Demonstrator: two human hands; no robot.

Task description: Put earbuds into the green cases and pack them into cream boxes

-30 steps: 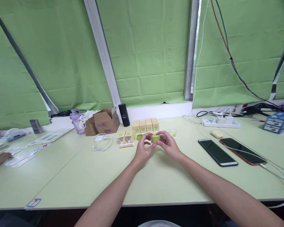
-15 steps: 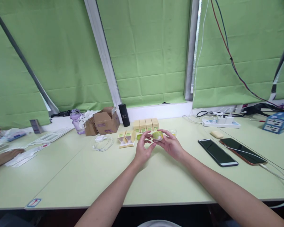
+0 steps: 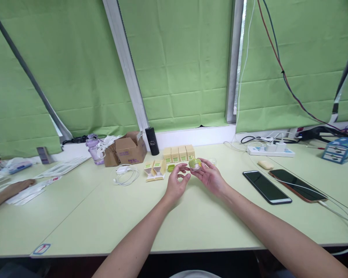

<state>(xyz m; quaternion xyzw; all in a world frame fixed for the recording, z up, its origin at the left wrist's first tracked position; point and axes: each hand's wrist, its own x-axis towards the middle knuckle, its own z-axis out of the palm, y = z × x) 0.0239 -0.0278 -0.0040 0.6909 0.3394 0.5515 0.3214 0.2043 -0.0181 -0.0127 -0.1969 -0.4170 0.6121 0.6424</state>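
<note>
My right hand (image 3: 210, 177) holds a small clear jar with a green lid (image 3: 195, 165) above the table, gripping it from the right side. A bit of yellow shows on the jar. Close by on the left, my left hand (image 3: 178, 183) has its thumb and fingers curved and apart, with nothing between them; whether a fingertip touches the jar I cannot tell. Behind the left hand lies a small green piece (image 3: 171, 168). Beside that stand cream boxes with slanted fronts (image 3: 155, 170). Several more cream boxes (image 3: 179, 153) form a row at the back. A clear round container (image 3: 212, 162) is partly hidden behind the right hand.
Two phones (image 3: 266, 187) and a cream case (image 3: 266, 165) lie to the right, below a power strip (image 3: 271, 151). At left are a white cable (image 3: 127, 175), a cardboard box (image 3: 130, 148), a black cylinder (image 3: 152, 141) and a purple bottle (image 3: 95, 150). Another person's hand (image 3: 19, 187) rests on papers.
The left fingers have come away from the jar, which has moved slightly right in my right hand and tilted. The other person's hand has shifted a little to the right.
</note>
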